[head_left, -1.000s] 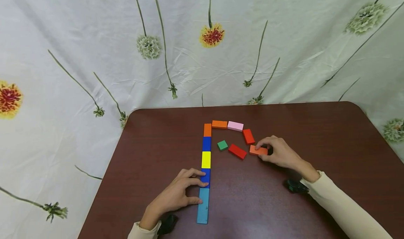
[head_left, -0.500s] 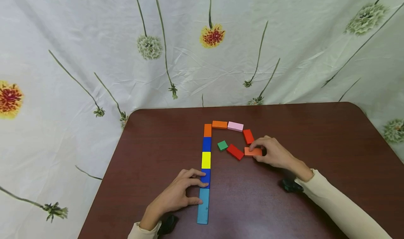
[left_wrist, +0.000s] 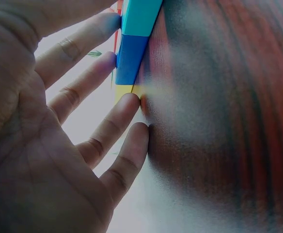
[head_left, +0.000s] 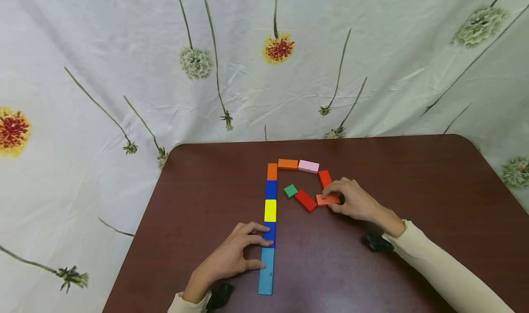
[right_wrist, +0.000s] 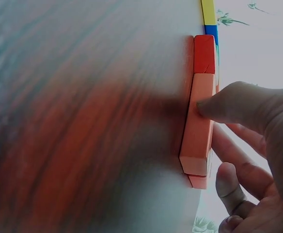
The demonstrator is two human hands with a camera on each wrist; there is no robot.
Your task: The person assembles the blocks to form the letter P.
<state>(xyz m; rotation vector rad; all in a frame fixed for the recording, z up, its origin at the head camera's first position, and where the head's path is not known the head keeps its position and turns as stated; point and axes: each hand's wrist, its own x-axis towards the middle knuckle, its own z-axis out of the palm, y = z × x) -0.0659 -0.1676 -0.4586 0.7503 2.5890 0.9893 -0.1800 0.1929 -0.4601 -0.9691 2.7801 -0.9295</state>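
My right hand (head_left: 359, 202) pinches an orange block (head_left: 321, 200) between thumb and fingers. The orange block's left end meets a tilted red block (head_left: 306, 200), which touches a small green block (head_left: 290, 191). Another red block (head_left: 324, 178) lies just above the right hand's fingers. My left hand (head_left: 229, 260) rests its fingertips on the lower blue block (head_left: 270, 239), its thumb at the edge of a long light-blue block (head_left: 266, 276). In the left wrist view the fingers (left_wrist: 127, 150) are spread and fairly straight along the column's side.
The column continues upward with a yellow block (head_left: 270, 210), an upper blue block (head_left: 271, 190) and an upright orange block (head_left: 272, 171). A second orange block (head_left: 287, 164) and a pink block (head_left: 308, 166) curve right from its top. A flowered cloth (head_left: 248, 88) hangs behind the brown table (head_left: 206, 179).
My right hand has slid the orange block left against the lower red block. That red block has shifted left until it touches the green one. My left hand has stayed in place.
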